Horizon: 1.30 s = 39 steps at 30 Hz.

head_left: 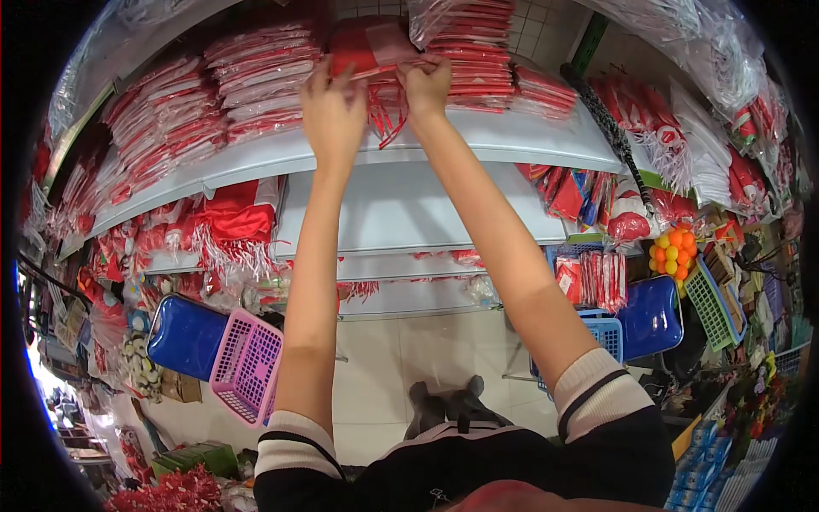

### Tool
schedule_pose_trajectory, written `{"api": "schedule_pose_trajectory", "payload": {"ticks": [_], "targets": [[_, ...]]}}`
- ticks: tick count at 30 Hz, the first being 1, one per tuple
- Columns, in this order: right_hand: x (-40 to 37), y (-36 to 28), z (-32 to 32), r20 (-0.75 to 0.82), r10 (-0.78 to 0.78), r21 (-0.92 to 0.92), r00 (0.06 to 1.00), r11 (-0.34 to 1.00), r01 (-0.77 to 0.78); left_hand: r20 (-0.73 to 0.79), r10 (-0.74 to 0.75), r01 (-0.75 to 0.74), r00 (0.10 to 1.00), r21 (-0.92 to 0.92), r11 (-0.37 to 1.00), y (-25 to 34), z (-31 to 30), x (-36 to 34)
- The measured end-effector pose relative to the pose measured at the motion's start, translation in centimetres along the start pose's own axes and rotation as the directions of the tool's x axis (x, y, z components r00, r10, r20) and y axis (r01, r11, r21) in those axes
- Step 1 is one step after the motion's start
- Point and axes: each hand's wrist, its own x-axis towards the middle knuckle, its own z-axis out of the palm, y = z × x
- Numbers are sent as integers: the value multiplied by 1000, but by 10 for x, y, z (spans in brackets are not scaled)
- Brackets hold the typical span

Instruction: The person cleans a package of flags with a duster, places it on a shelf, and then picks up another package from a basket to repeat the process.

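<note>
Both my arms reach up to the top shelf, where a folded red cloth (363,49) lies between stacks of packets. My left hand (333,113) is at its near left edge, fingers bent over the edge and slightly blurred. At the near right edge, my right hand (426,88) pinches the cloth, thumb and fingers together. Narrow red strips (389,122) hang between the two hands over the shelf's front. Close to my left hand stands a stack of red and white plastic-wrapped packets (264,77). Another packet stack (471,64) rises just beyond my right hand.
Below is a second grey shelf (375,209) with a red fringed cloth (239,213) at its left. A pink basket (247,367) and blue stool (183,335) stand left; another blue stool (650,316) stands right. A dark fuzzy pole (607,128) leans at the right.
</note>
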Motion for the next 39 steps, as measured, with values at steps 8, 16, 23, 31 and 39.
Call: {"api": "schedule_pose_trajectory", "payload": {"ticks": [8,16,23,31,39], "targets": [[-29,-11,-25,281,-357,-611,891,650,453,336,112,-251,935,403,880,-18,46,27],[-101,-80,-166,293,-146,-553,945,780,292,207,200,-251,958,258,933,-14,46,50],[-201,-64,-438,-250,77,-652,965,723,-226,311,7,200,950,-627,753,180,35,-188],[-307,-48,-683,-673,158,-633,723,382,-673,951,301,940,73,-167,297,305,143,-469],[-299,-1,-757,-664,69,-659,745,418,-626,972,197,854,130,-211,475,395,280,-577]]}}
